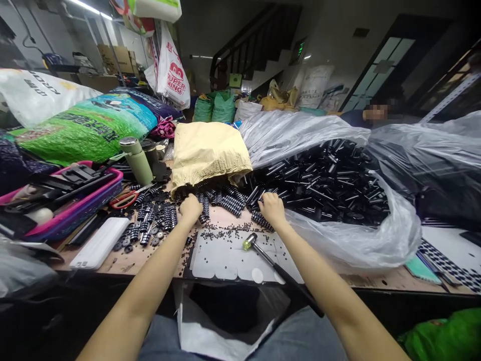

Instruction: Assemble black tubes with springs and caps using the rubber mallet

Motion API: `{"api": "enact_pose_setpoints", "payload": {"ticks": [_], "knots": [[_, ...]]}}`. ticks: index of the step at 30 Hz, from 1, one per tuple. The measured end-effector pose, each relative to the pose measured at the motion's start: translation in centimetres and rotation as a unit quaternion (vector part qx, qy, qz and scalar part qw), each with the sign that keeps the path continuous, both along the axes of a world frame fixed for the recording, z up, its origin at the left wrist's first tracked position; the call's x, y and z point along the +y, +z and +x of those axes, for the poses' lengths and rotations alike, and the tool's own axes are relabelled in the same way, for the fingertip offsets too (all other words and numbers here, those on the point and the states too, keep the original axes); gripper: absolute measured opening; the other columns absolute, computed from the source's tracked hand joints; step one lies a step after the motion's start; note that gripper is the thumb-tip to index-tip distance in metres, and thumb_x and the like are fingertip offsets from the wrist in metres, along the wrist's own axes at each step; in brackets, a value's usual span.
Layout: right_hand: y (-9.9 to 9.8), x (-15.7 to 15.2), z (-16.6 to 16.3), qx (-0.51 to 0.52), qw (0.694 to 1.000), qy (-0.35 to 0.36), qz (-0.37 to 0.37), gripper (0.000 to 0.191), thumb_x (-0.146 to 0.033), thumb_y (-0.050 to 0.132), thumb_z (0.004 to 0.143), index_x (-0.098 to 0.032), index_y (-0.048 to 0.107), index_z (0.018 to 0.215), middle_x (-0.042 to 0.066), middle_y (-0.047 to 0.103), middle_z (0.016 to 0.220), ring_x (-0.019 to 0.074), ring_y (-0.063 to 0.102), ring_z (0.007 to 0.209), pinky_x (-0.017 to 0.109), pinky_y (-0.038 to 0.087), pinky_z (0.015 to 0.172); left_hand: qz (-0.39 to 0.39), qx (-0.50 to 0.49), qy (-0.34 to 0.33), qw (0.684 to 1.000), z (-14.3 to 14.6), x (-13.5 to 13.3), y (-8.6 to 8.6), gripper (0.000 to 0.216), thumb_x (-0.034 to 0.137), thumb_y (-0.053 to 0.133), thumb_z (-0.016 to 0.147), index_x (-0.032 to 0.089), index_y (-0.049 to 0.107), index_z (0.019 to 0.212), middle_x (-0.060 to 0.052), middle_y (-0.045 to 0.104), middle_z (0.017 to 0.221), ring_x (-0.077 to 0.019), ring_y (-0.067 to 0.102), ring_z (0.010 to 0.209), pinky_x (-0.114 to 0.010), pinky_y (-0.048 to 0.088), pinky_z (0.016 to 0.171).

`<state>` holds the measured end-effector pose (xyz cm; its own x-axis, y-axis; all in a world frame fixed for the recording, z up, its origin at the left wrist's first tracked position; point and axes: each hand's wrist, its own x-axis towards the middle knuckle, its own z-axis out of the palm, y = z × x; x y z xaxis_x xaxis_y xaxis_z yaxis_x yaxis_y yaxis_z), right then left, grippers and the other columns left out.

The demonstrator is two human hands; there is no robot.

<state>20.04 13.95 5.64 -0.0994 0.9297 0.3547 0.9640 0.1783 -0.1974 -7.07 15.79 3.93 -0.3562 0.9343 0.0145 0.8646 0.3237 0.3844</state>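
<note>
My left hand (190, 208) is curled, knuckles up, over a heap of black ribbed parts (225, 200) spilling from under a yellow sack (208, 150); what its fingers hold is hidden. My right hand (271, 207) is also closed, fingers down among the ribbed parts at the mouth of a clear plastic bag (361, 240) full of black tubes (330, 180). A small mallet (263, 253) with a pale head lies on the white mat (225, 260) between my forearms. Tiny black beads are scattered over the mat.
A pink tray (75, 210) of tools, red scissors (126, 199), a white flat box (99, 242) and a green flask (136, 160) sit left. Filled sacks pile up behind. Another person (376, 114) sits far right. A bag hangs open below the table edge (225, 321).
</note>
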Motion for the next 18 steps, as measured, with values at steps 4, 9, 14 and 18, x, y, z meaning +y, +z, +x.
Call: {"api": "enact_pose_setpoints", "payload": {"ticks": [4, 9, 14, 18], "knots": [[1.2, 1.8, -1.1, 0.042, 0.998, 0.047, -0.023, 0.031, -0.027, 0.03, 0.091, -0.009, 0.056, 0.095, 0.004, 0.056, 0.098, 0.0119, 0.053, 0.093, 0.035, 0.039, 0.085, 0.078, -0.028, -0.076, 0.994, 1.6, -2.3, -1.1, 0.049, 0.018, 0.036, 0.082, 0.003, 0.029, 0.128, -0.022, 0.053, 0.114, -0.0266, 0.052, 0.106, -0.036, 0.04, 0.085], [2.8, -1.7, -2.0, 0.123, 0.982, 0.121, -0.075, 0.027, -0.029, 0.04, 0.086, -0.014, 0.061, 0.091, 0.005, 0.064, 0.089, 0.0121, 0.058, 0.084, 0.026, 0.044, 0.076, 0.224, -0.22, -0.148, 0.938, 3.1, -7.1, -1.3, 0.045, 0.03, 0.035, 0.086, 0.012, 0.033, 0.128, -0.015, 0.039, 0.131, -0.0231, 0.035, 0.122, -0.038, 0.032, 0.097], [3.6, -5.2, -3.2, 0.359, 0.862, 0.21, -0.292, 0.039, -0.045, 0.051, 0.076, -0.013, 0.06, 0.097, 0.008, 0.064, 0.086, 0.0131, 0.06, 0.07, 0.03, 0.049, 0.066, 0.119, -0.412, -0.288, 0.856, 5.8, -10.2, 0.3, 0.029, 0.042, 0.057, 0.072, 0.016, 0.061, 0.084, -0.005, 0.062, 0.079, -0.0168, 0.058, 0.074, -0.028, 0.045, 0.066], [1.7, -7.5, -5.1, 0.263, 0.923, 0.217, -0.181, 0.08, -0.048, 0.068, 0.055, -0.019, 0.04, 0.125, 0.013, 0.045, 0.124, 0.0255, 0.046, 0.109, 0.044, 0.038, 0.089, 0.064, -0.535, -0.215, 0.814, 6.8, -10.4, -0.5, 0.031, 0.043, 0.06, 0.067, 0.013, 0.055, 0.062, 0.004, 0.046, 0.048, -0.0083, 0.044, 0.044, -0.02, 0.035, 0.045]]}}
